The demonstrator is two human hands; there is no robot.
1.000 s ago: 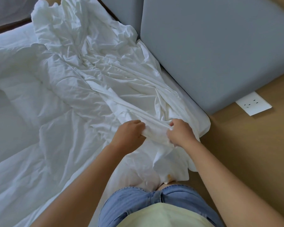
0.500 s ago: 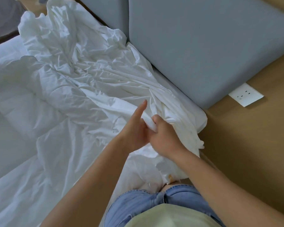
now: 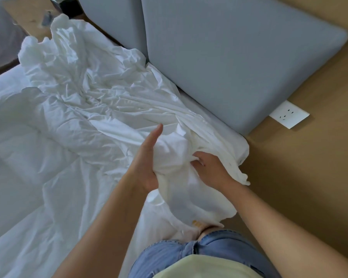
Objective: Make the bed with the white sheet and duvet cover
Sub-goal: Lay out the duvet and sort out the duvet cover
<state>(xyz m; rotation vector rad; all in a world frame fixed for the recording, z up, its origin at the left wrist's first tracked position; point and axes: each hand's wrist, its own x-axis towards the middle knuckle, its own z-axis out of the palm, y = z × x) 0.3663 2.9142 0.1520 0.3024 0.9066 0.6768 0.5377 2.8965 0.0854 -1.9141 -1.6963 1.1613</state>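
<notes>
Both hands work a bunch of thin, creased white duvet cover (image 3: 109,101) at the bed's near corner by the headboard.
The left hand (image 3: 147,163) lies flat against the bunch with fingers straight; the right hand (image 3: 211,171) grips it, fingers curled into the folds. The cover trails in sharp wrinkles along the headboard edge, and a limp fold hangs off the mattress (image 3: 219,125) corner. A puffy, softer duvet (image 3: 18,137) fills the bed's left side. The smooth grey padded headboard (image 3: 229,57) borders the top edge. To the right lies bare tan wood-toned surface (image 3: 309,177) with a white socket plate (image 3: 289,114).
</notes>
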